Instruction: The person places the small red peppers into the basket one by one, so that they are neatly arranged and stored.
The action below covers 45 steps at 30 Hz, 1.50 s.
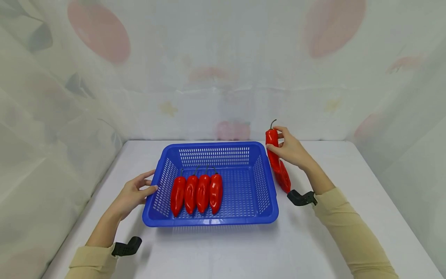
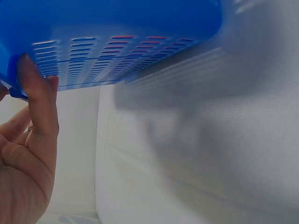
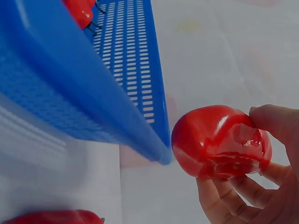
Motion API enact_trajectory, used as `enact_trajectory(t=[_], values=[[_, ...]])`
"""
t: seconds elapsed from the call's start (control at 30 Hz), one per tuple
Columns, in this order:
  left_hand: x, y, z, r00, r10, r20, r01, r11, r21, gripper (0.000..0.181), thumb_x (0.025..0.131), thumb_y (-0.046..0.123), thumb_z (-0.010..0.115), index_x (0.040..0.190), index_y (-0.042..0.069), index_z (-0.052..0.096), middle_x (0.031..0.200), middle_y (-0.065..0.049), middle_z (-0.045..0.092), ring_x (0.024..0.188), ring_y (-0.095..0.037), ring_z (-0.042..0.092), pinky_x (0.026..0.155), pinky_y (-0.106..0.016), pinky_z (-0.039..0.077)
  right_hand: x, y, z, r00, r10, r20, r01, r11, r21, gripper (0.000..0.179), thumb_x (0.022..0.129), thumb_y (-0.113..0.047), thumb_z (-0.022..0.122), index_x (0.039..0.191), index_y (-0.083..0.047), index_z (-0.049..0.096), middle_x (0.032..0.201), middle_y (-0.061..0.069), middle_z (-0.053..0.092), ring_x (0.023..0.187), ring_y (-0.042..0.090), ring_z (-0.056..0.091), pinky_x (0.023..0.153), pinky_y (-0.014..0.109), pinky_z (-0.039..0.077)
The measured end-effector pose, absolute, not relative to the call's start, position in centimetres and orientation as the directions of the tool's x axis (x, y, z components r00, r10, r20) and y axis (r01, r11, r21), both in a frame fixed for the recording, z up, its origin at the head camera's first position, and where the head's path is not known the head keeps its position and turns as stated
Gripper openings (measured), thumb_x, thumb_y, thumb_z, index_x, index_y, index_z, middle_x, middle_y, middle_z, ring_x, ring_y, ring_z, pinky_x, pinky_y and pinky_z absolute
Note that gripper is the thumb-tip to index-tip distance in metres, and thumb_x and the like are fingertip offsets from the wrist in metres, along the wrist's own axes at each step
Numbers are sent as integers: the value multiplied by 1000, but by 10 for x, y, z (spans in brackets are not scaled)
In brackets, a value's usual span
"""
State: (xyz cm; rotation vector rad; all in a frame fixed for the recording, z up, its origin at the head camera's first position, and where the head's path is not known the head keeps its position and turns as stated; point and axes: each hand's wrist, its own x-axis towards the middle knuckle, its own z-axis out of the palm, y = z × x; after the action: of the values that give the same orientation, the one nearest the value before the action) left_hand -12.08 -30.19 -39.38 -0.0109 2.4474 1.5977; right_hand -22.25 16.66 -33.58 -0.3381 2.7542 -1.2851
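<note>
A blue plastic basket (image 1: 240,221) with slotted walls has several long red chili peppers (image 1: 203,193) lying side by side in its left half, stems toward the back. At its left rim, my left hand (image 1: 129,195) grips the edge, with fingers against the wall in the left wrist view. My right hand (image 1: 293,149) pinches another red chili pepper (image 1: 272,139) between thumb and fingers just outside the right rim. This pepper points stem up, and its rounded red body (image 3: 219,140) shows near the rim in the right wrist view.
One more red chili pepper (image 1: 285,181) lies on the white table (image 1: 324,232) right of the basket, partly behind the held one. A pale printed curtain (image 1: 223,69) hangs behind the table and along both sides. The basket's right half shows bare floor.
</note>
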Motion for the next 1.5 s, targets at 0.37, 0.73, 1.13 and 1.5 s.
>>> enact_trajectory(t=[0.37, 0.73, 1.13, 1.5], values=[[-121, -302, -394, -977, 114, -183, -122, 405, 906, 66, 81, 31, 59, 137, 18, 26, 107, -21, 47, 79, -25, 62, 65, -38, 53, -222, 144, -332, -948, -317, -24, -170, 570, -804, 71, 80, -31, 61, 135, -13, 21, 121, 13, 41, 91, 27, 54, 62, 34, 53], [-122, -301, -393, -977, 111, -183, -124, 400, 908, 66, 81, 30, 60, 137, 18, 26, 106, -21, 48, 78, -25, 62, 65, -38, 53, -226, 126, -339, -940, -337, -54, -150, 550, -822, 70, 79, -32, 62, 133, -11, 23, 123, 16, 40, 89, 29, 57, 60, 32, 53], [-122, -301, -393, -976, 100, -191, -133, 417, 899, 67, 81, 32, 60, 137, 20, 26, 108, -21, 48, 79, -25, 62, 65, -38, 53, -224, 103, -348, -927, -363, -96, -145, 582, -801, 67, 78, -30, 63, 129, -10, 25, 122, 16, 40, 90, 28, 56, 58, 28, 53], [-122, -302, -395, -976, 105, -189, -131, 411, 902, 67, 81, 32, 60, 137, 19, 26, 107, -21, 48, 79, -25, 62, 65, -38, 53, -223, 87, -360, -914, -386, -128, -166, 641, -749, 63, 77, -32, 64, 124, -8, 30, 112, 14, 46, 83, 23, 57, 56, 25, 52]])
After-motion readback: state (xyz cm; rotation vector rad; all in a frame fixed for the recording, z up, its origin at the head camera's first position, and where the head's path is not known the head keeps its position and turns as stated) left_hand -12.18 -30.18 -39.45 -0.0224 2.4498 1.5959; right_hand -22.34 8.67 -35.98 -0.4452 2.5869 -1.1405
